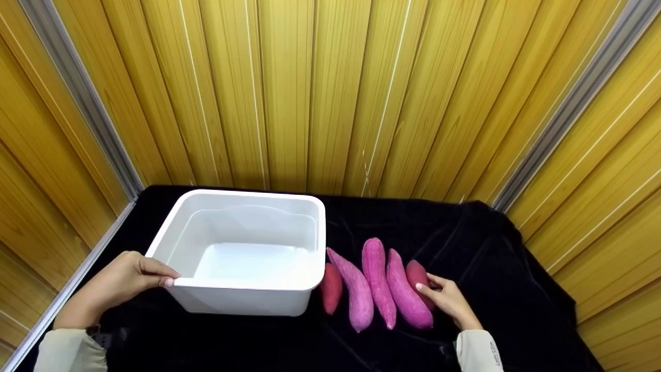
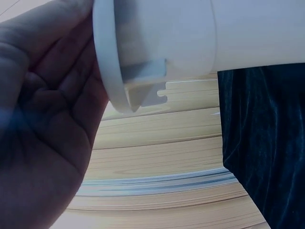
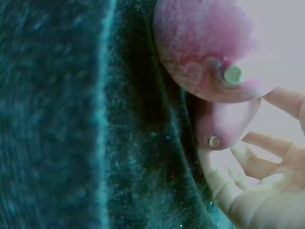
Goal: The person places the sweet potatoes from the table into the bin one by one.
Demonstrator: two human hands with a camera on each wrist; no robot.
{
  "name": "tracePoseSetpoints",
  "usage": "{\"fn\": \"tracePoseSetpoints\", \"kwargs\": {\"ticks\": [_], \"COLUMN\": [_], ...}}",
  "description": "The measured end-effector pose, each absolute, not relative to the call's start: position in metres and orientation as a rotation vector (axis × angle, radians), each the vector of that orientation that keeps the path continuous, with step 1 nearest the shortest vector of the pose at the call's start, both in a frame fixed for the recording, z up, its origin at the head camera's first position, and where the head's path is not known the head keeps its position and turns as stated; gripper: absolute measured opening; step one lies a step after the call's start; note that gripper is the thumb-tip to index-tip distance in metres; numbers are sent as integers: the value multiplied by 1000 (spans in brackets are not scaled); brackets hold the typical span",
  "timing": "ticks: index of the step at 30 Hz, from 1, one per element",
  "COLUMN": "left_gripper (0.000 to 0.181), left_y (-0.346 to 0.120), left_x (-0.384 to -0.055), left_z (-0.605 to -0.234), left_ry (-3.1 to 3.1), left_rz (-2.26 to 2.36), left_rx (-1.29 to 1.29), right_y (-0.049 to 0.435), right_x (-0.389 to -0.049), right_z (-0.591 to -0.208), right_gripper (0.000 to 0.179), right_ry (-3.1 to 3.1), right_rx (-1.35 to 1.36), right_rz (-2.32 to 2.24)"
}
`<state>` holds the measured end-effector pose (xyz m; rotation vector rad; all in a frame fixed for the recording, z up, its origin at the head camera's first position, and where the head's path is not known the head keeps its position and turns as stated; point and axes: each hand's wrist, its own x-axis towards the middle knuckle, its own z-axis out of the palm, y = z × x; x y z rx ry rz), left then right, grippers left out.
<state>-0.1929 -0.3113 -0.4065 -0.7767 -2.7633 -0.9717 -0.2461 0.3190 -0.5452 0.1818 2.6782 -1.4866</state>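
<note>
A white plastic bin [image 1: 248,302] stands on the black cloth, left of the middle. My left hand [image 1: 135,274] pinches the rim at its near left corner, thumb and fingers on either side. In the left wrist view that hand [image 2: 52,100] is against the rim [image 2: 108,57]. My right hand [image 1: 448,299] holds a short dark-red sweet potato [image 1: 417,274] at the right end of a row. Thumb and fingers lie on opposite sides of it. Against its left side is a long pink sweet potato [image 1: 406,294]; its blunt end [image 3: 200,52] looms large in the right wrist view.
Two more long pink sweet potatoes [image 1: 378,279] lie further left in the row. Another short red sweet potato [image 1: 331,289] is beside the bin's right wall. Black cloth [image 1: 496,289] covers the table, with yellow wood-patterned panels [image 1: 335,103] behind and at both sides.
</note>
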Motion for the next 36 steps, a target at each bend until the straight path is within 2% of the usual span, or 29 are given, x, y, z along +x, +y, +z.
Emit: {"fn": "tracePoseSetpoints", "kwargs": {"ticks": [18, 36], "left_gripper": [7, 7], "left_y": [-312, -310], "left_x": [-193, -192], "left_z": [-408, -407], "left_ry": [-2742, -2765], "left_rz": [-980, -1009], "left_rx": [-796, -744], "right_y": [326, 321], "right_x": [-245, -250], "right_z": [-530, -490], "right_gripper": [62, 65], "right_ry": [2610, 2642], "right_rx": [209, 126], "right_rz": [-1528, -1446]}}
